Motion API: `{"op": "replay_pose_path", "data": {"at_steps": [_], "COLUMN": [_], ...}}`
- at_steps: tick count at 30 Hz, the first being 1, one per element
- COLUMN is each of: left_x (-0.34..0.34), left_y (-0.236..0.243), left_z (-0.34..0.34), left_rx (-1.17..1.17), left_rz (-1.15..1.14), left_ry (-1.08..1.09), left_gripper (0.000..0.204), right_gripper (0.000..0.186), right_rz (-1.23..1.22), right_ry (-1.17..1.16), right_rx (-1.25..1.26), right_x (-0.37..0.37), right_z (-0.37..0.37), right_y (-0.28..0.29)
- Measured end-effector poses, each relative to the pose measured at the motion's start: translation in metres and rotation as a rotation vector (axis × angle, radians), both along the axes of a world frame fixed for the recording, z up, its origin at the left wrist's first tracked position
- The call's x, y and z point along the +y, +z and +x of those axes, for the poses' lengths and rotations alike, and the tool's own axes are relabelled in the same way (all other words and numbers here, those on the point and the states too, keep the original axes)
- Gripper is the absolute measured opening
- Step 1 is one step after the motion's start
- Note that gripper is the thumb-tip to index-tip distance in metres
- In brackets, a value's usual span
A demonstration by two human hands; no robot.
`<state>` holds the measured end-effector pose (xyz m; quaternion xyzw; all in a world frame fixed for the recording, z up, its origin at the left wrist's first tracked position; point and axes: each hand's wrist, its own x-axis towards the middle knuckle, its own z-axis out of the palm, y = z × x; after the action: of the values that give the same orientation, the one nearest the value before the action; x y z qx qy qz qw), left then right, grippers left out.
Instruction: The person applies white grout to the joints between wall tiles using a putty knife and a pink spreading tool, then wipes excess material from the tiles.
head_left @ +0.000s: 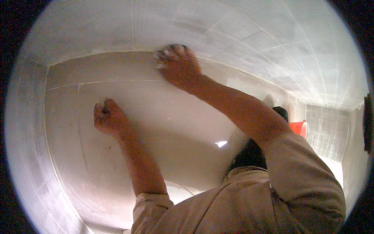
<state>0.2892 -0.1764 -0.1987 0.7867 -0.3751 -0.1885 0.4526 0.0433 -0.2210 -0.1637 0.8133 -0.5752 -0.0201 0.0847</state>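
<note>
My right hand [177, 66] is at the seam where the pale tiled wall [241, 27] meets the beige floor [171, 128], near the top middle. Its whitened fingers are curled over something dark, too blurred to name. My left hand [110, 117] is closed in a loose fist low over the floor at the left, near a thin joint line; whether anything is inside its fingers is hidden. My right forearm crosses the middle of the view.
A red bucket [297, 128] stands at the right, partly behind my arm, beside a dark shoe [279, 112]. A tiled end wall [325, 126] is beyond them. Another tiled wall [29, 132] runs along the left. A small bright white patch [220, 144] shows on the floor.
</note>
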Motion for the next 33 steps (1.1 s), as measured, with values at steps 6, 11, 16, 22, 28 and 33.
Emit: {"op": "replay_pose_path", "data": {"at_steps": [6,11,16,22,28,33], "left_x": [-0.003,-0.025,-0.045,-0.059,-0.061,-0.083], "left_y": [-0.001,-0.022,-0.077,-0.094,-0.082,-0.035], "left_z": [0.026,0.041,0.084,0.131,0.169,0.115], "left_rx": [0.067,-0.024,-0.300,-0.369,-1.043,-1.157], "left_rz": [0.037,-0.023,0.007,0.035,0.245,0.559], "left_ry": [-0.032,0.013,-0.147,-0.016,-0.096,-0.173], "left_gripper": [0.031,0.024,0.027,0.025,0.024,0.022], "right_gripper": [0.045,0.046,0.035,0.019,0.015,0.024], "right_rz": [0.208,0.327,0.405,0.206,0.052,0.126], "right_ry": [-0.235,-0.362,-0.598,-0.680,-0.844,-1.152], "right_rx": [0.216,0.372,0.489,0.487,0.591,0.233], "right_x": [0.069,0.097,0.124,0.213,0.360,0.473], "right_z": [-0.078,-0.135,-0.199,-0.313,-0.433,-0.487], "right_y": [0.032,0.050,0.080,0.160,0.260,0.284]}}
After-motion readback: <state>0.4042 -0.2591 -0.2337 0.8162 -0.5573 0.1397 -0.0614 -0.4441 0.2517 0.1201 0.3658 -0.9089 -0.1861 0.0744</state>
